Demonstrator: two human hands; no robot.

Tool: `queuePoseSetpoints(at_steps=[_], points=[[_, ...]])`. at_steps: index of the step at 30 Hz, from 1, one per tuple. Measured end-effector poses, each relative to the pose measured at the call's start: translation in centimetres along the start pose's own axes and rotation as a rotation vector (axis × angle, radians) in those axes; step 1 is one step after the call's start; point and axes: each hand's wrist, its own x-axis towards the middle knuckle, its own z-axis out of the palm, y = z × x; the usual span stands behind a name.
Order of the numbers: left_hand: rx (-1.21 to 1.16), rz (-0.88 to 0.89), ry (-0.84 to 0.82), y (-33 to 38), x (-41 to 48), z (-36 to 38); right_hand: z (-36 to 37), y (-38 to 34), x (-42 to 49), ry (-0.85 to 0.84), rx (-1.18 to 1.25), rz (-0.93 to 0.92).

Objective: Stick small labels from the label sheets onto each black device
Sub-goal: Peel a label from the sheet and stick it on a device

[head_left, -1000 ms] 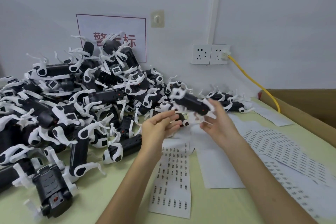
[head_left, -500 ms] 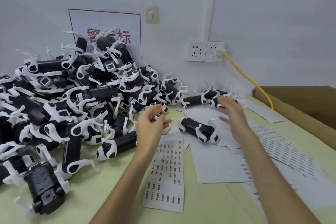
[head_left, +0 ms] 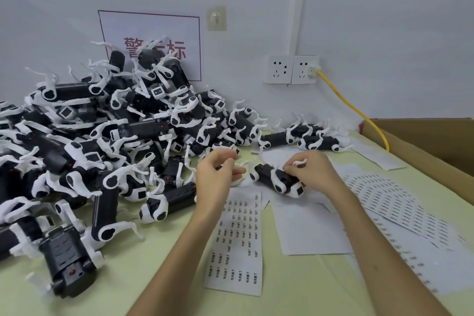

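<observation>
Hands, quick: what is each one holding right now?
Left hand: fingers curled together; cannot tell whether they pinch anything.
Right hand: closed, gripping the black device.

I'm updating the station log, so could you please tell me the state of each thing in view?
Left hand: fingers curled, contents unclear.
Right hand: grips device.
Device: lying down, held.
Label sheet: lying flat, some labels gone.
Pile: heaped, untouched.
Left socket: empty.
Right socket: yellow cable plugged in.
</observation>
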Motion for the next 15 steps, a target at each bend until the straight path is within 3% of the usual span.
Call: queuePoseSetpoints(at_steps=[3,6,11,15], points=[[-0.055,-0.078,-0.036,0.0,0.1,0.0,0.1,0.1,-0.1,0.15,0.179,0.037],[-0.117,-0.16,-0.117,0.2,0.0,0.1,0.0,-0.5,-0.2,0.209,0.528,0.04],[-0.126,-0.201,-0.271,0.6,-0.4,0.5,0.4,-2.9,-0.9,0.05,1.051,0.044],[-0.132,-0.137,-0.373,1.2,-0.9,0.8,2.2,-4.9,-2.4,-0.069,1.062,-0.078]])
